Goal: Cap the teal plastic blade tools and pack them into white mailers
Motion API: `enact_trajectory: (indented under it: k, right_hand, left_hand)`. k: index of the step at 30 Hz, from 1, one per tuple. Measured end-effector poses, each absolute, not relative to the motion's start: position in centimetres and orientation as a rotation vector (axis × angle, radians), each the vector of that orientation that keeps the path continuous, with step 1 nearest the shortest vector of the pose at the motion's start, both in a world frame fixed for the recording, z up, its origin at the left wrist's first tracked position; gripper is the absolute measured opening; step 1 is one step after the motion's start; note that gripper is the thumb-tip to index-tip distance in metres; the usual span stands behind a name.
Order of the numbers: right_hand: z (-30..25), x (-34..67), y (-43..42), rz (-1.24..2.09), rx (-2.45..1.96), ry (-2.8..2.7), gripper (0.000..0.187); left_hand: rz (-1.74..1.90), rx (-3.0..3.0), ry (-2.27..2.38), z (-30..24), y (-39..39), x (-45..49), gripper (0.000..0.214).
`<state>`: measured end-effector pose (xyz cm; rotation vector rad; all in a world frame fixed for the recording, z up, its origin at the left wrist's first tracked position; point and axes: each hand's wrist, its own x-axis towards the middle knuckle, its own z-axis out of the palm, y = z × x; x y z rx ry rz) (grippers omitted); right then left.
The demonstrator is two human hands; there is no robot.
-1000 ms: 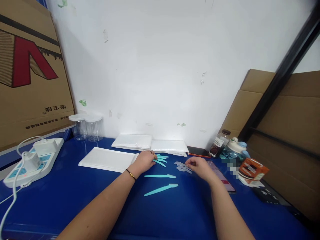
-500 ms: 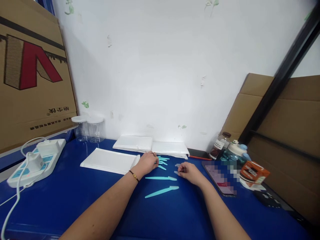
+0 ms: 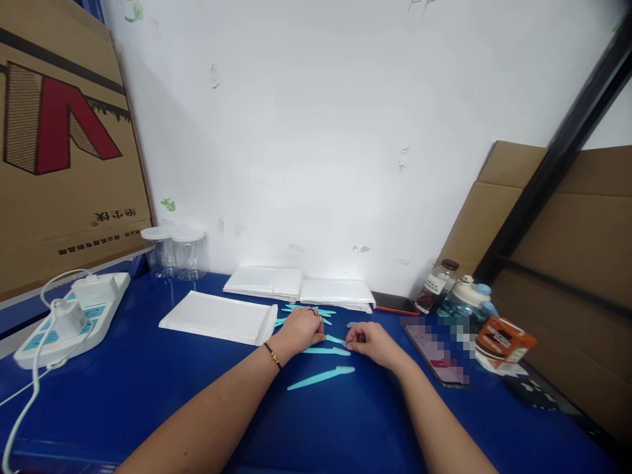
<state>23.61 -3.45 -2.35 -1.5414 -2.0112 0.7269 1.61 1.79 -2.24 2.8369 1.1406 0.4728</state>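
Observation:
My left hand is closed on a turquoise eyebrow razor, whose head points right. That head meets the fingertips of my right hand, which are pinched together on a small clear blade cap, partly hidden. Just behind, another clear cap lies on the table. In front of my left hand are two more razors, a nearer one and one partly under the hand. A loose pile of turquoise razors lies behind my left hand, partly covered by it.
On the blue table lie a white padded envelope and stacks of white packets by the wall. Clear jars and a power strip stand left. A phone, bottle and orange box sit right.
My left hand has moved from the pile toward me and to the right, bringing a razor to my right hand. My right hand has barely moved.

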Motion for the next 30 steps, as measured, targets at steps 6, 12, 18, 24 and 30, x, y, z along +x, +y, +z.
enact_trajectory:
  k: [6, 12, 18, 24, 30]
  right_hand:
    - [-2.7, 22.8, -3.3, 0.686, -1.539, -2.018, 0.008]
    - [-2.2, 24.0, -3.2, 0.599, -1.500, -1.985, 0.016]
    - [-0.7, 29.0, -3.4, 0.363, -1.766, -1.836, 0.015]
    - [-0.3, 29.2, -4.1, 0.416, -1.947, -1.903, 0.009]
    - [-1.6, 28.1, -3.7, 0.467, -1.880, -2.015, 0.005]
  left_hand:
    - [0.415, 2.686, 1.072, -2.1, 1.1, 2.6, 0.013]
    - [0.514, 2.633, 1.089, -1.4, 1.5, 1.7, 0.018]
    - [0.426, 2.734, 1.280, 0.2, 3.1, -1.7, 0.015]
    - [0.313, 2.832, 1.334, -0.2, 2.4, -0.9, 0.022]
    - [0.316, 2.748, 1.387, -0.3, 2.7, -0.7, 0.012]
